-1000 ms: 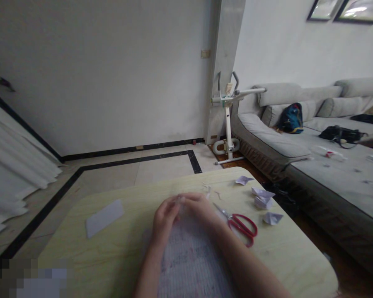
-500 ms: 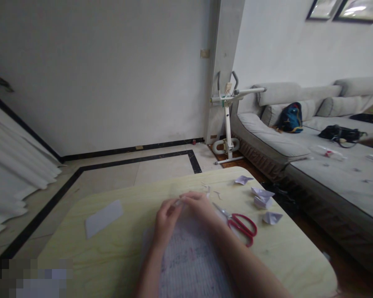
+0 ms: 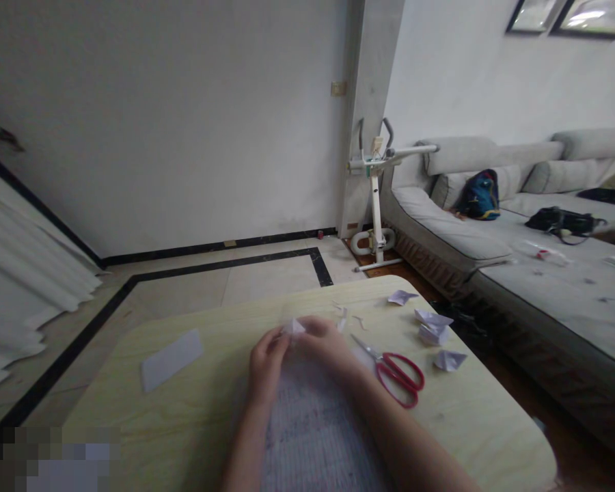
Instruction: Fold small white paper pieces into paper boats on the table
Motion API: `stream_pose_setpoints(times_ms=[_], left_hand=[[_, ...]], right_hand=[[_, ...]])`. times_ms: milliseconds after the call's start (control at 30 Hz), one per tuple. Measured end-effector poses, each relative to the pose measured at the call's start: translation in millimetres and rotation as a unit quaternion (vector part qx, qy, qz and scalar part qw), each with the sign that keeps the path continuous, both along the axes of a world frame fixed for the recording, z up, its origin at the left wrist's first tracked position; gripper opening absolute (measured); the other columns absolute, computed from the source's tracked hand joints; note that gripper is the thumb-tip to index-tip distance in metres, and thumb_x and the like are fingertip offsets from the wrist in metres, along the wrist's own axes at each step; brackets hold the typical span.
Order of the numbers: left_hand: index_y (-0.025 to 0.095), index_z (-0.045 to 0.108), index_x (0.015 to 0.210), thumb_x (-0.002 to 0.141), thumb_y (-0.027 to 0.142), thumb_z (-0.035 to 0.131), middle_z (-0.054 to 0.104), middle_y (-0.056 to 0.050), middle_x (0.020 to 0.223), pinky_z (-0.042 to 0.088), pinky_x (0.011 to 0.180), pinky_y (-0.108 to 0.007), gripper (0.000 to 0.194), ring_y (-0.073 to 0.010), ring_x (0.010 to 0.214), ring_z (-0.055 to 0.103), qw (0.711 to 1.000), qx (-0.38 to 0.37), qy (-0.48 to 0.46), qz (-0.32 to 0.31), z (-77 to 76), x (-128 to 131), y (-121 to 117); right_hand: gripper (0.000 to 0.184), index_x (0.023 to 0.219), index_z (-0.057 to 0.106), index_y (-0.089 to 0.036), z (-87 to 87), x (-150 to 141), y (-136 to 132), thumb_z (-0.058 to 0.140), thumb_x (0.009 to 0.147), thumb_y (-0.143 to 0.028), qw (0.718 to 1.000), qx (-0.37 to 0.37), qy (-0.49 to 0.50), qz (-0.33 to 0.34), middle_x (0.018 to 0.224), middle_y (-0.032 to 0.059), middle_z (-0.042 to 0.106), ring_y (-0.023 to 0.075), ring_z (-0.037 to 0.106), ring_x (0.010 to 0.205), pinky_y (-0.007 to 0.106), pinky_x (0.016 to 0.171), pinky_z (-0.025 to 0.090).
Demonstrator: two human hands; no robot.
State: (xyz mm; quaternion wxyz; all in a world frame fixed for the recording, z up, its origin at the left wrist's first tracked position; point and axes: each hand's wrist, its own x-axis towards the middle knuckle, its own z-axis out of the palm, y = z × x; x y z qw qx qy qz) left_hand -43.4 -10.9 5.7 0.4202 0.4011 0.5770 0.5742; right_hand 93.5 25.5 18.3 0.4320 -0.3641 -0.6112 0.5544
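Between my two hands is a small piece of folded white paper (image 3: pixel 296 329), its peak showing above the fingers. My left hand (image 3: pixel 267 355) pinches its left side, and my right hand (image 3: pixel 322 342) grips it from the right. Fingertips and paper are slightly blurred. Beneath my forearms lies a lined sheet with writing (image 3: pixel 312 424). Red-handled scissors (image 3: pixel 400 376) rest to the right of my right hand, and thin paper scraps (image 3: pixel 342 320) lie just beyond it.
Several folded paper boats (image 3: pixel 434 328) sit along the right side of the wooden table (image 3: pixel 184 424). A blank white paper (image 3: pixel 171 359) lies at the left. Beyond the table stand a white exercise machine (image 3: pixel 375 198) and a grey sofa (image 3: pixel 451 239) with bags on it.
My hands have drawn slightly apart, and the folded paper between them now shows as a white peak. The scissors and paper boats have stayed in place.
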Motion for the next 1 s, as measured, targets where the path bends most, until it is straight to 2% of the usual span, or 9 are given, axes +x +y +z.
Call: stream_pose_setpoints(times_ms=[200, 300, 367, 433, 500, 667, 833, 1000], left_hand=[[0.013, 0.071, 0.087, 0.071, 0.040, 0.066, 0.070, -0.004, 0.078, 0.048, 0.066, -0.024, 0.031, -0.0175, 0.073, 0.063, 1.000, 0.000, 0.000, -0.004, 8.8, 3, -2], [0.014, 0.069, 0.087, 0.073, 0.041, 0.064, 0.069, -0.005, 0.079, 0.048, 0.065, -0.024, 0.032, -0.0171, 0.073, 0.063, 1.000, 0.010, 0.009, -0.003, 4.2, 2, 0], [0.015, 0.066, 0.088, 0.073, 0.042, 0.064, 0.067, -0.003, 0.078, 0.047, 0.061, -0.023, 0.032, -0.0155, 0.068, 0.061, 0.999, 0.026, 0.018, 0.025, -1.5, 0, 2], [0.016, 0.061, 0.082, 0.072, 0.042, 0.065, 0.063, 0.000, 0.071, 0.046, 0.057, -0.022, 0.028, -0.0139, 0.062, 0.059, 0.996, 0.051, 0.047, 0.061, -6.6, -1, 3], [0.017, 0.057, 0.074, 0.075, 0.042, 0.063, 0.058, 0.001, 0.064, 0.045, 0.056, -0.022, 0.025, -0.0135, 0.060, 0.056, 0.991, 0.068, 0.095, 0.058, -9.5, -1, 3], [0.017, 0.060, 0.079, 0.082, 0.042, 0.055, 0.063, -0.002, 0.072, 0.046, 0.063, -0.025, 0.025, -0.0170, 0.068, 0.059, 0.977, 0.071, 0.199, 0.004, -10.7, 2, -1], [0.017, 0.061, 0.083, 0.084, 0.039, 0.051, 0.066, -0.004, 0.077, 0.046, 0.064, -0.026, 0.024, -0.0181, 0.070, 0.061, 0.968, 0.060, 0.244, 0.015, -15.6, -1, 0], [0.017, 0.062, 0.081, 0.083, 0.039, 0.052, 0.065, -0.004, 0.073, 0.046, 0.061, -0.027, 0.023, -0.0182, 0.066, 0.061, 0.960, 0.046, 0.274, 0.023, -19.4, -4, 3]], right_hand=[[0.020, 0.089, 0.071, -0.015, -3.4, 1, 1, 0.065, 0.076, -0.029, 1.000, 0.001, -0.005, -0.011, 0.084, 0.0035, 0.070, 0.0189, 0.063, 0.082, 0.028, 0.073, 0.048], [0.020, 0.089, 0.071, -0.015, -4.2, 1, 0, 0.064, 0.077, -0.030, 1.000, -0.006, -0.010, -0.017, 0.082, 0.0035, 0.071, 0.0187, 0.063, 0.079, 0.028, 0.071, 0.048], [0.018, 0.087, 0.071, -0.015, -4.3, 0, 1, 0.064, 0.077, -0.028, 0.999, -0.001, -0.016, -0.034, 0.081, 0.0035, 0.071, 0.0185, 0.064, 0.078, 0.027, 0.070, 0.048], [0.016, 0.086, 0.071, -0.015, -4.7, -2, 1, 0.063, 0.076, -0.025, 0.997, 0.007, -0.031, -0.069, 0.080, 0.0038, 0.071, 0.0182, 0.063, 0.076, 0.027, 0.068, 0.048], [0.016, 0.085, 0.071, -0.014, -5.9, -4, 1, 0.063, 0.076, -0.025, 0.993, 0.014, -0.051, -0.103, 0.077, 0.0042, 0.070, 0.0171, 0.062, 0.070, 0.027, 0.064, 0.047], [0.014, 0.083, 0.070, -0.016, -10.4, -8, 0, 0.063, 0.077, -0.027, 0.983, 0.073, -0.110, -0.128, 0.074, 0.0030, 0.066, 0.0138, 0.056, 0.064, 0.024, 0.057, 0.043], [0.010, 0.081, 0.068, -0.017, -14.2, -8, -1, 0.062, 0.079, -0.026, 0.976, 0.122, -0.131, -0.127, 0.075, 0.0017, 0.064, 0.0120, 0.053, 0.063, 0.023, 0.057, 0.041], [0.009, 0.083, 0.068, -0.018, -14.4, -8, -3, 0.061, 0.080, -0.023, 0.968, 0.162, -0.149, -0.122, 0.074, 0.0010, 0.061, 0.0118, 0.052, 0.064, 0.023, 0.058, 0.039]])
